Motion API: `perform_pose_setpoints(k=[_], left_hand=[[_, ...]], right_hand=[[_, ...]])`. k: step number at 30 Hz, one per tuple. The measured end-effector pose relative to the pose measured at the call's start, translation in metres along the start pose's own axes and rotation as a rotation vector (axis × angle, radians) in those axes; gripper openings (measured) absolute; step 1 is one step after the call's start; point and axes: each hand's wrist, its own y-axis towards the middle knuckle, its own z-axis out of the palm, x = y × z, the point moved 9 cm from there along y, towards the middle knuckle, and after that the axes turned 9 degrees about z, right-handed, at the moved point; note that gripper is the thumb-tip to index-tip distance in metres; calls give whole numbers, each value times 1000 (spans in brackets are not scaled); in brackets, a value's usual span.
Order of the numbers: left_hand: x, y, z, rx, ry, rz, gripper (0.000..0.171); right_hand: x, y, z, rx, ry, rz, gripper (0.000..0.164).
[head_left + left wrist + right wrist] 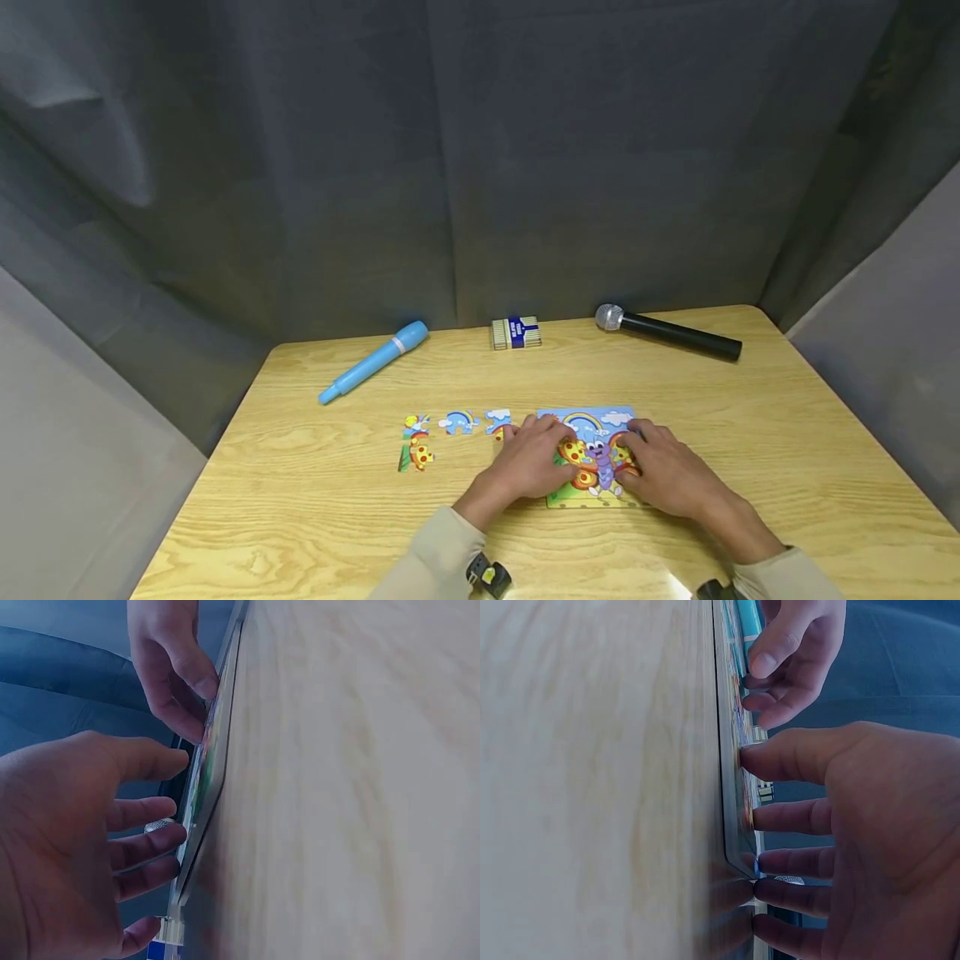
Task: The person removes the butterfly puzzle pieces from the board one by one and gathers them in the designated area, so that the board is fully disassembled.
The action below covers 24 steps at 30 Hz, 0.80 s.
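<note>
A butterfly picture puzzle in a flat board (598, 471) lies between the two hands on the table. My left hand (531, 458) is over its left side, fingers loosely extended, with the fingertips at the board's surface. On the right side my right hand (670, 468) touches the picture with its thumb and fingertips, also loosely extended. Neither hand grips anything. In the right wrist view the right thumb and forefinger meet the board's face, while other fingertips come down at and past its edge. Part of the picture is hidden under both hands.
Loose puzzle pieces lie left of the board: a rainbow piece (459, 422), a cloud piece (497, 421) beside the left hand, and joined pieces (416, 446). Along the back are a blue microphone-shaped stick (373, 363), a bundle of small sticks (516, 332) and a black microphone (667, 331).
</note>
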Motion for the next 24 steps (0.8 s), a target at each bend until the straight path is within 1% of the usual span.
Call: perform_pose_setpoints(k=[5,9,14,21,24], left_hand=[[-1,4,5,25,5,-22,39],[-1,7,8,20,22,-44,40],[-1,11,9,15,37,-77,42],[0,14,10,15,-21,-117,39],[1,15,9,-5,-53,-125,38]], right_hand=[[0,0,1,3,3,-10,35],[1,0,0,13,3,-11,30],[1,0,-1,10,-1,-23,29],[2,0,-2,16,-2,-22,30],[2,-1,-1,16,-6,-26,30]])
